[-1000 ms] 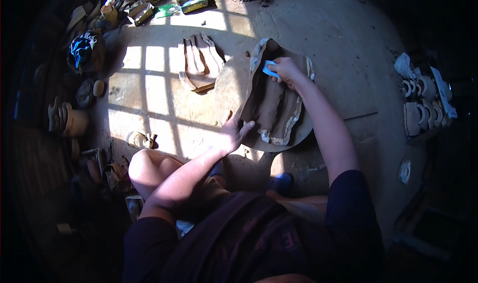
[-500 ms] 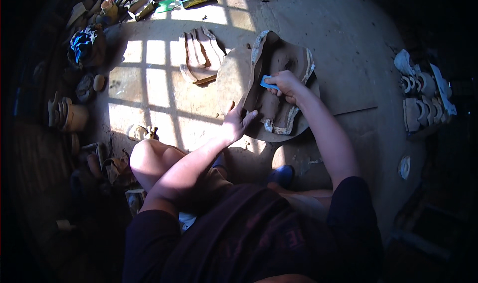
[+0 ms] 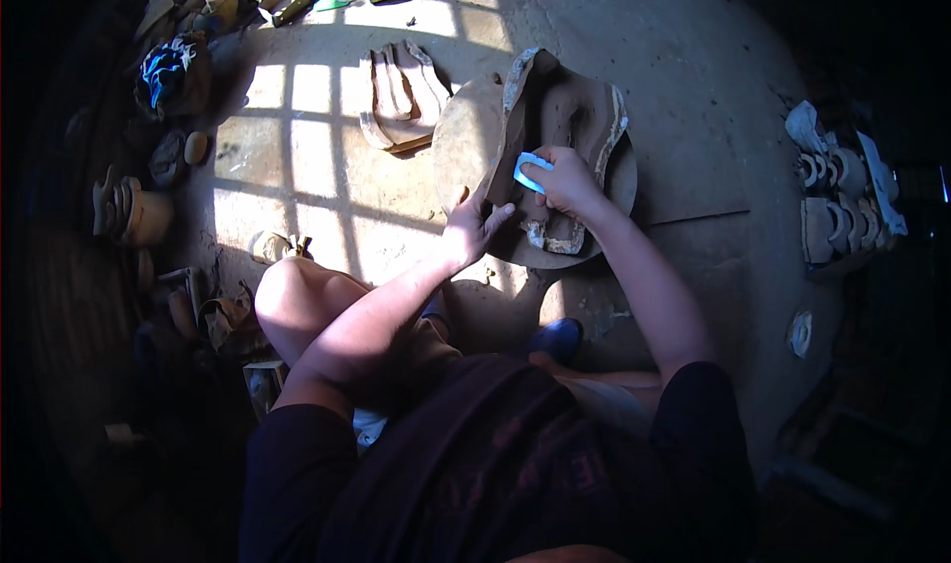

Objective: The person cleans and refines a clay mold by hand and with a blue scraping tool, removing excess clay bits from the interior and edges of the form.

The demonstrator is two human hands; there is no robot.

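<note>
A brown clay piece with raised, pale-edged walls (image 3: 580, 117) lies on a round flat board (image 3: 461, 142) on the floor in front of me. My right hand (image 3: 565, 179) holds a small light-blue flat scraper (image 3: 528, 169) against the clay near its lower middle. My left hand (image 3: 475, 224) rests with fingers spread on the lower left edge of the clay and the board. My bare knee (image 3: 297, 291) is bent at the left.
A second ribbed clay piece (image 3: 401, 93) lies on the sunlit floor left of the board. Pots, a blue cloth (image 3: 163, 68) and small tools sit along the dark left edge. Pale moulded pieces (image 3: 842, 202) are stacked at the right. A thin flat slab (image 3: 693, 202) lies right of the board.
My right hand with the blue scraper has drawn down the clay from its upper edge toward me. My left hand stays at the board's lower left edge. The view has shifted slightly.
</note>
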